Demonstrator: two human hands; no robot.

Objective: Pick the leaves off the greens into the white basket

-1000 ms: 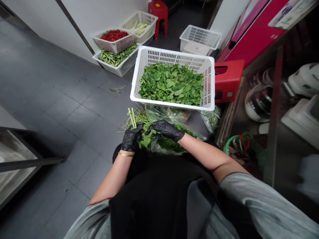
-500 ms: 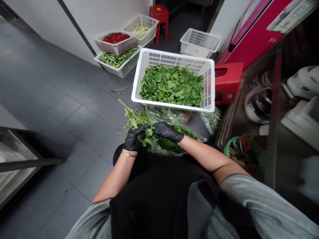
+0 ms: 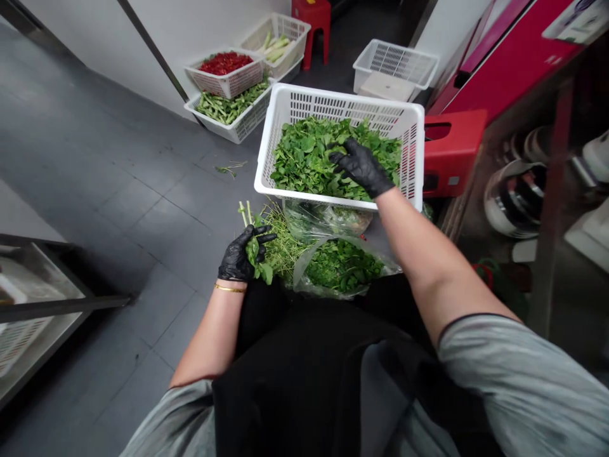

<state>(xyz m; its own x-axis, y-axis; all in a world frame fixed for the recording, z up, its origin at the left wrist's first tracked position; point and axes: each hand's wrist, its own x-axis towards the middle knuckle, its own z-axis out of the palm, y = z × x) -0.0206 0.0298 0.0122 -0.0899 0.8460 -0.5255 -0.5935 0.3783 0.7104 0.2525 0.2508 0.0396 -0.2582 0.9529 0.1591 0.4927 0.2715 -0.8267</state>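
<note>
My left hand (image 3: 238,257), in a black glove, is shut on a bunch of green stems with leaves (image 3: 254,251) above a clear plastic bag of greens (image 3: 340,266) in my lap. My right hand (image 3: 362,168), also black-gloved, rests with fingers together on the picked green leaves (image 3: 304,162). These leaves fill a white slotted plastic basket (image 3: 340,105) in front of me. A tangle of thin stems (image 3: 283,251) lies beside my left hand.
Along the wall, white baskets hold red chillies (image 3: 226,73), green beans (image 3: 228,108) and pale stalks (image 3: 276,44). A red stool (image 3: 309,19) and another white basket (image 3: 394,63) stand behind. A red stool (image 3: 454,152) and metal pots (image 3: 514,200) are to my right, on grey tile floor (image 3: 118,190).
My right hand has moved forward from the bag to the leaves in the basket. My left hand still grips the stems and has moved slightly left.
</note>
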